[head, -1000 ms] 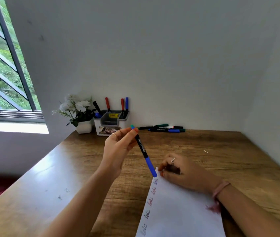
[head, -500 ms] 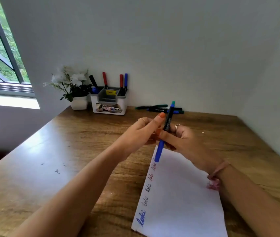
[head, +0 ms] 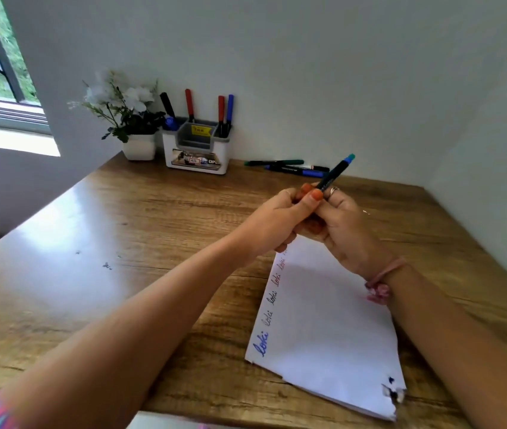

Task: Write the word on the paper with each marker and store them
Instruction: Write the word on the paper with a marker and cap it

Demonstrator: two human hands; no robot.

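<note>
Marker (head: 334, 174) lower end hidden between both hands

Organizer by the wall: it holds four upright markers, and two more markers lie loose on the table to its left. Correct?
Not quite. The loose markers lie to the right of the organizer, not its left, as the head view shows. The four upright markers are correct; how many lie loose is hard to count.

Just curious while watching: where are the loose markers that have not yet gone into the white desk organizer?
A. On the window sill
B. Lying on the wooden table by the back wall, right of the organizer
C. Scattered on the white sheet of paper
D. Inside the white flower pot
B: the loose markers lie on the bare wooden table against the wall, right of the white desk organizer.
</note>
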